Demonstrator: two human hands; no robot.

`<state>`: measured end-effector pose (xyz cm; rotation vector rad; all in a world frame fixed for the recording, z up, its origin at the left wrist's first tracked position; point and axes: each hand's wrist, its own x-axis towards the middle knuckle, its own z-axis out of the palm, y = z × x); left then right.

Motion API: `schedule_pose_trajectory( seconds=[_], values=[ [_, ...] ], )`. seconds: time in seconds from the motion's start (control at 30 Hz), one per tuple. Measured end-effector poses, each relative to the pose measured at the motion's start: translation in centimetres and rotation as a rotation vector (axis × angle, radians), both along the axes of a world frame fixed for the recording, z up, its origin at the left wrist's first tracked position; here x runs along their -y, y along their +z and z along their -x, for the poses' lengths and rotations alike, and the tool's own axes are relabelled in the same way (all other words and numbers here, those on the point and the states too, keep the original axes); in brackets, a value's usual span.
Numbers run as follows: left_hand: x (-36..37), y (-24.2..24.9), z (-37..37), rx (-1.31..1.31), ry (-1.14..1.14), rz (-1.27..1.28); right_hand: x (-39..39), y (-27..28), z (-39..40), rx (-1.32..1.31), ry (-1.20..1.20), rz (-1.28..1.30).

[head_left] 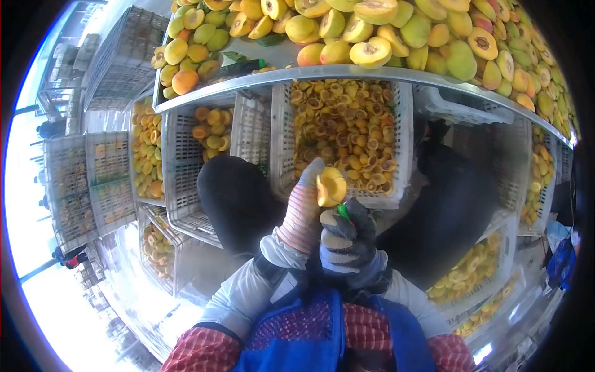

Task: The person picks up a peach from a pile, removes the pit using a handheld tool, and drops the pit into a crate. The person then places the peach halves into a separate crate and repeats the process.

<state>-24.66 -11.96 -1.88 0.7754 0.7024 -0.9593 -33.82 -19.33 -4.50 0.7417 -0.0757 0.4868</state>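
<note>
My left hand (301, 211), in a striped glove, is closed on a yellow peach half (334, 187) whose hollow faces right. Just below it, my right hand (347, 242), in a dark and grey glove, is wrapped round a small tool with a green and red handle (343, 212). The tool's working end is hard to make out against the fruit. Both hands are close together in front of my chest, between my knees. Beyond them stands a white crate (404, 149) holding many scooped peach halves and pieces (344, 118).
A metal-edged table (372, 72) piled with halved peaches (372, 52) runs across the front. A crate (180, 167) with some peaches stands to the left. More peach crates (474, 273) sit at right, and stacked crates (87, 180) rise at far left.
</note>
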Motion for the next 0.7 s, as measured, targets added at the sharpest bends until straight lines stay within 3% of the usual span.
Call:
schedule_pose_trajectory(
  seconds=[0.1, 0.17, 0.23, 0.3, 0.37, 0.47, 0.57, 0.63, 0.7],
  values=[
    [-1.8, -1.0, -0.8, 0.84, -0.259, -0.683, 0.5, -0.1, -0.2, -0.018, -0.013, 0.099],
    [-4.0, -1.1, -3.3, 1.147, -0.242, -0.913, 1.1, -0.6, -0.3, -0.132, -0.032, 0.121],
    [-6.7, -0.3, -6.0, 1.295, -0.123, -1.027, 1.7, -2.0, -0.1, -0.297, -0.067, 0.12],
    [-10.5, 0.9, -8.7, 1.475, -0.052, -1.344, 2.0, -2.8, -0.2, -0.277, -0.043, 0.239],
    [-12.5, 3.1, -11.6, 1.196, -0.005, -1.481, 2.1, -2.8, -0.3, -0.247, 0.01, 0.379],
    [-15.8, 2.5, -15.0, 1.174, -0.992, -2.337, 2.1, -3.0, -0.4, -0.334, 0.08, 0.54],
    [-8.9, 3.9, -16.0, 1.782, -0.68, -2.114, 2.6, -0.5, -1.9, -0.596, 0.156, 0.885],
    [-2.0, 4.8, -16.6, 1.557, -0.442, -1.314, 2.5, -1.1, -2.2, -0.623, 0.193, 0.998],
    [4.1, 4.1, -19.6, 1.473, -0.595, -1.191, 2.4, -0.9, -2.6, -0.651, 0.177, 1.078]
  ],
)
